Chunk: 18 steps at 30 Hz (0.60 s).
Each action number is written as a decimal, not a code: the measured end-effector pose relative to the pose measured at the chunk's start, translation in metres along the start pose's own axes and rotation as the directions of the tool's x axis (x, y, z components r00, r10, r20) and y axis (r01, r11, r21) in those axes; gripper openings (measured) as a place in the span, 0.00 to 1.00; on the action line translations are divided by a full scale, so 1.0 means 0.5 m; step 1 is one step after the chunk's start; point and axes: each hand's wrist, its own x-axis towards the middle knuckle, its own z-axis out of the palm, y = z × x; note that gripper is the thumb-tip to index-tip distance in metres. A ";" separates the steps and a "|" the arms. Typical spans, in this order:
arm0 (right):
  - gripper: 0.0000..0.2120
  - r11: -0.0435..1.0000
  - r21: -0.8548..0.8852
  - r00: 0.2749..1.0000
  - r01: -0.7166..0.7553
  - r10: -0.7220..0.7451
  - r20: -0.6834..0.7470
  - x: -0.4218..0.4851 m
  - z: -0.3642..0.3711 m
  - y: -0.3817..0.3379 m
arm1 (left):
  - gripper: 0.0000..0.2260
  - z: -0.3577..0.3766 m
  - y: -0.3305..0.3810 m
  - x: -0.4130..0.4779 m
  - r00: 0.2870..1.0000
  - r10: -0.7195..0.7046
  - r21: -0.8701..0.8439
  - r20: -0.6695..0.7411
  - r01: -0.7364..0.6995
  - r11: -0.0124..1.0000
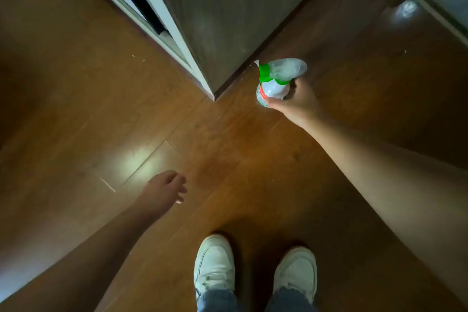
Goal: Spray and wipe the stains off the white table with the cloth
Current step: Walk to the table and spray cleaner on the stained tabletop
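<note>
Spray bottle (274, 81): stood on the wooden floor (228, 154) at about one o'clock from the frame's middle, just beside the foot of a grey door (228, 20); white body, green collar, pale trigger head pointing toward eleven o'clock.
Right hand (296, 101): closed around the bottle's neck from the five o'clock side, thumb against the near shoulder, fingers wrapped behind and mostly hidden.
Left hand (164, 190): at about seven o'clock, held nothing, fingers loosely curled, well apart from the bottle and hovering above the floor.
Whether lifted: could not be told; the bottle's base was hidden beneath its own body and the hand.
Step in hand: judged to be fetching the sprayer, the very start of the task.
White table and cloth: neither was in view, so no stain could be judged.
Next move calls for: a firm hold under the trigger head, keeping the bottle upright, then finding the cloth for the free hand.
Shoes (253, 266): two white ones at six o'clock, facing the door.
</note>
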 end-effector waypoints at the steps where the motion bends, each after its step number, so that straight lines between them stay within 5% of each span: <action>1: 0.34 0.998 -0.053 1.000 0.023 -0.023 0.005 0.003 0.007 0.003 | 0.11 0.001 -0.006 0.013 1.000 0.003 -0.002 -0.006 -0.003 1.000; 11: 0.24 0.993 -0.074 0.985 -0.087 0.075 -0.153 -0.090 0.019 -0.030 | 0.11 -0.020 -0.014 -0.033 1.000 0.002 0.031 0.001 -0.002 1.000; 18: 0.19 0.983 0.031 0.979 -0.182 0.184 -0.092 -0.339 -0.051 -0.208 | 0.12 -0.100 0.014 -0.257 0.997 -0.062 0.091 0.054 0.057 0.994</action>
